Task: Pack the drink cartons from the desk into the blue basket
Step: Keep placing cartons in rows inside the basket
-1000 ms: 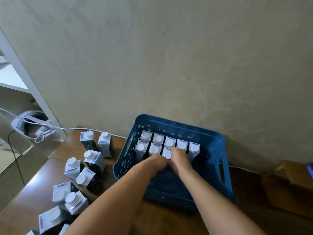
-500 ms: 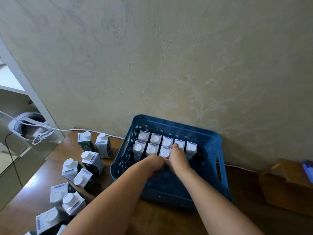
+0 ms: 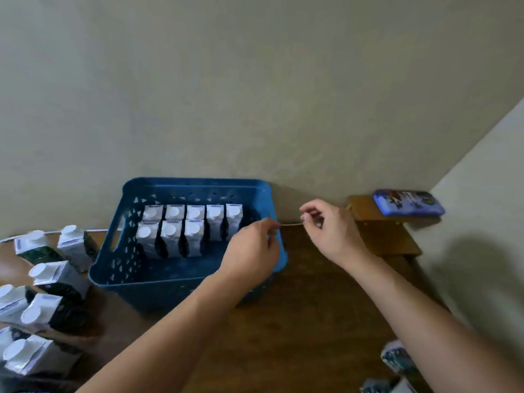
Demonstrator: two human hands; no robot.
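The blue basket (image 3: 195,183) stands on the wooden desk against the wall. Inside it, several white-capped drink cartons (image 3: 170,236) stand upright in two rows at the far side. More drink cartons (image 3: 58,275) stand and lie on the desk left of the basket. My left hand (image 3: 255,249) hovers over the basket's right rim with its fingertips pinched. My right hand (image 3: 333,232) is just right of the basket, also pinched. A thin strand (image 3: 292,224) is stretched between the two hands. Neither hand holds a carton.
A brown cardboard box (image 3: 385,236) sits at the back right with a blue printed tin (image 3: 408,202) on top. Patterned cartons (image 3: 397,361) show partly at the bottom right corner. A white cable (image 3: 96,230) runs along the wall behind the left cartons.
Both hands came out of the basket and moved right, now pinching a thin strand between them. The view has swung to the right.
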